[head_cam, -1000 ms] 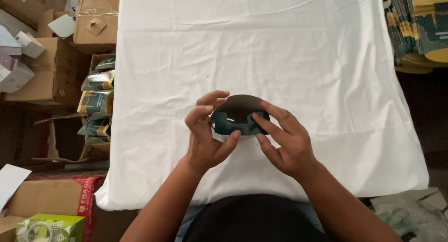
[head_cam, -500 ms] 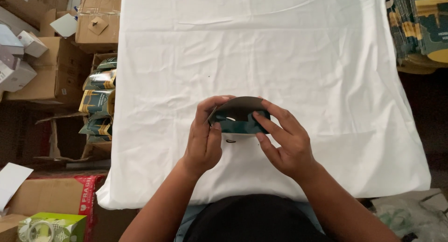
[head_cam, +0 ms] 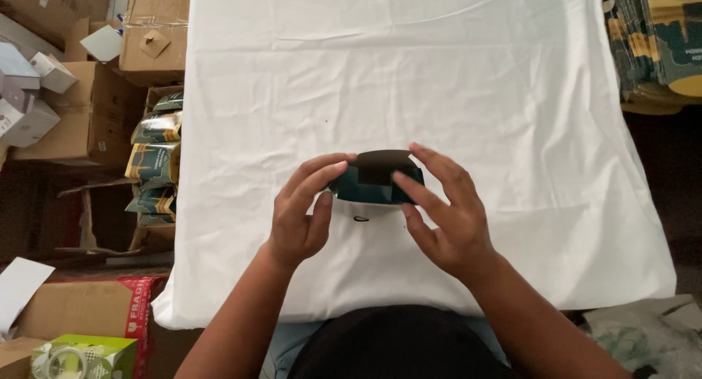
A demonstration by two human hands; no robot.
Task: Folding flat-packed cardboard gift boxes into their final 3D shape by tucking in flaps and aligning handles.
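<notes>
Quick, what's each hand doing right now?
Left hand: fingers closed on the dark green box's left end.
Right hand: fingers closed on its right end.

Dark teal carton (head_cam: 374, 178) mid-table; brown boxes (head_cam: 150, 31) left; green-gold packets (head_cam: 155, 156), perhaps pouches.

Both forearms are reaching forward, converging. The left hand (head_cam: 298, 216) is curling its fingers inward, thumb raised, while the right hand (head_cam: 447, 216) is spreading its fingers (palm down), each grip pinching from its own side.
</notes>
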